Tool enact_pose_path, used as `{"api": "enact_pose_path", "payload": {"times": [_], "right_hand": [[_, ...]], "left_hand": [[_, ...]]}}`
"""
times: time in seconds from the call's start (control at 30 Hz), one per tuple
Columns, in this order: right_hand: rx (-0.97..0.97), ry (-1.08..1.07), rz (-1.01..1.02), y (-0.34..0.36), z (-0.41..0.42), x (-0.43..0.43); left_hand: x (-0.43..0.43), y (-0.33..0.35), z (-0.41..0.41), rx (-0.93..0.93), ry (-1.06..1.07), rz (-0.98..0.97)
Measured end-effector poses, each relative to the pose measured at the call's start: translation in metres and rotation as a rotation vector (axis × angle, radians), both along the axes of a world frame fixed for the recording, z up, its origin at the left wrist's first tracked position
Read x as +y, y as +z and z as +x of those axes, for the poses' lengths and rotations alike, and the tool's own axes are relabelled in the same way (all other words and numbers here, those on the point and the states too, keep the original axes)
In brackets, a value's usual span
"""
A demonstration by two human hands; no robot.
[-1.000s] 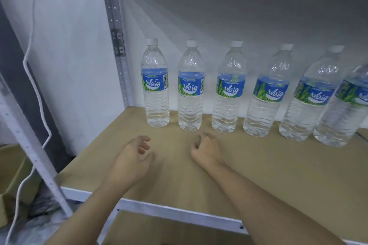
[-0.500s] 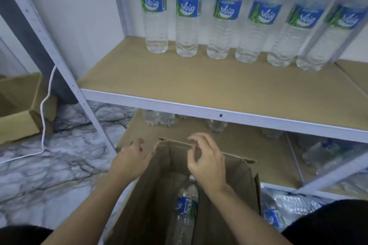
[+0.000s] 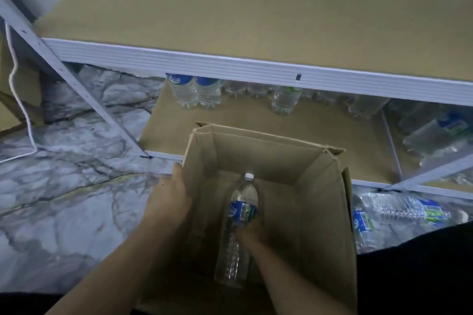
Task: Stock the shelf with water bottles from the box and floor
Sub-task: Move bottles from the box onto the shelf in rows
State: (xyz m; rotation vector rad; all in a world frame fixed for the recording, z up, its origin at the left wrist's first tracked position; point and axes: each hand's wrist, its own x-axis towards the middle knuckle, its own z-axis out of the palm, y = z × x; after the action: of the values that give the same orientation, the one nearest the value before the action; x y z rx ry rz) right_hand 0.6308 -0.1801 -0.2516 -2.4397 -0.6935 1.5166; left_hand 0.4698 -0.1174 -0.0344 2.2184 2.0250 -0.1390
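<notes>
- the box (image 3: 320, 212) is brown corrugated cardboard, matt, with rough, frayed top edges.
- the water bottle (image 3: 239, 245) in it is thin clear plastic, ribbed and glossy, with a white plastic cap and a shiny blue printed label.
- the shelf board (image 3: 230, 20) looks like tan pressed wood, matt and smooth.
- the shelf rail (image 3: 230, 66) and the slanting post (image 3: 76, 84) are white-painted metal; the rail is ridged, the post punched with holes.
- the floor (image 3: 64, 212) is grey-white veined stone or stone-look tile, smooth with a slight sheen.
- the bottles on the floor (image 3: 396, 210) are clear ribbed plastic that glints.
- the cord (image 3: 15, 71) is white and smooth-coated.
</notes>
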Motion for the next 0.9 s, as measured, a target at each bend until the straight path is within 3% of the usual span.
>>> {"api": "enact_pose_path", "payload": {"times": [0.1,0.37,0.6,0.9], "right_hand": [[0.033,-0.098,-0.038,0.019,-0.019,0.001],[-0.184,-0.085,-0.018,-0.001,-0.033,0.010],[0.072,-0.124,-0.095,-0.004,0.009,0.020],[-0.013,-0.220,0.062,-0.008,-0.002,0.002]], "left_hand": [[0.003,-0.007,0.002,-0.148,0.089,-0.146],[0.007,-0.015,0.000,-0.180,0.168,-0.052],[-0.004,-0.014,-0.001,-0.236,0.207,-0.072],[-0.007,-0.017,0.006,-0.201,0.210,-0.028]]}}
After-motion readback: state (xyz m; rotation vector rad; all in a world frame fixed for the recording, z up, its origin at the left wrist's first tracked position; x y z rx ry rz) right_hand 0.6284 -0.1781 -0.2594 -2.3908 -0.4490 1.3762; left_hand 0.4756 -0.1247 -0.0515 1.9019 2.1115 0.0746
